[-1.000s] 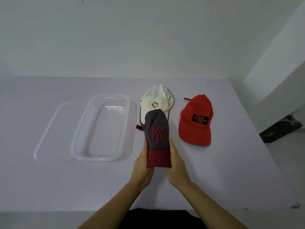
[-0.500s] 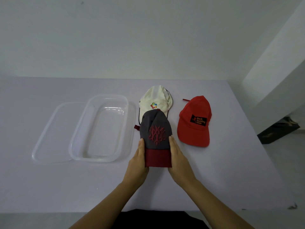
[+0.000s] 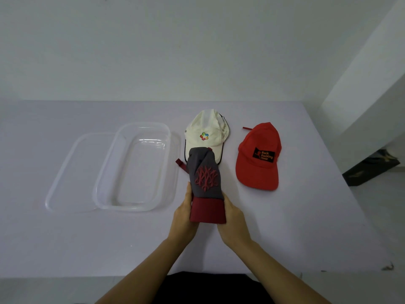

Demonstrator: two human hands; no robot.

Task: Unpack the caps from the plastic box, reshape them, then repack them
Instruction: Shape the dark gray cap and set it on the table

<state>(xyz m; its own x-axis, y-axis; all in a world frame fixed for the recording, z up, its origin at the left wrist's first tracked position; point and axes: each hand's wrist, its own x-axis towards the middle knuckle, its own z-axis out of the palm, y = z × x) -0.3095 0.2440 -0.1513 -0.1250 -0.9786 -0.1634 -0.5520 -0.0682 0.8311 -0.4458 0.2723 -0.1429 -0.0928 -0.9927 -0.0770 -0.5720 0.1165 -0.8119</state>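
A big pale table (image 3: 65,238) is filling most of the view. On its left side the clear plastic box (image 3: 135,167) is sitting open, with nothing inside it. Its clear lid (image 3: 72,172) is lying flat just beside it, tucked partly under the box's left edge.

The red cap (image 3: 258,159) is lying on the right side of the table, well apart from the box, with a black patch on its front. The white cap (image 3: 206,132) is resting between the box and the red cap, showing a little colored badge.

The gray cap (image 3: 203,176) with a dark red brim is being squeezed narrow in front of the white cap. The left hand (image 3: 184,218) is pressing the cap's left side. The right hand (image 3: 234,220) is pressing its right side. Both hands are wrapping around the brim.
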